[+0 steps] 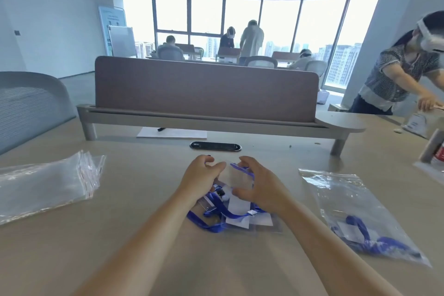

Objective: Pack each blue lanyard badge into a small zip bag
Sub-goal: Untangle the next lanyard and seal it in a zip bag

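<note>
A clear badge holder (pixel 234 175) with a blue lanyard is held above the desk between both hands. My left hand (pixel 200 176) pinches its left edge and my right hand (pixel 258 186) curls round its right side. Under the hands lies a pile of blue lanyard badges (pixel 230 217) with white cards. A stack of small zip bags (pixel 45 182) lies at the left. At the right, a zip bag with a blue lanyard badge inside (pixel 360 221) lies flat.
A brown desk divider (pixel 206 89) stands across the back of the desk, with a white sheet (pixel 171 132) and a black cable port (pixel 215 146) in front of it. A grey chair back (pixel 28 106) is at the left. A person (pixel 398 74) works at the right.
</note>
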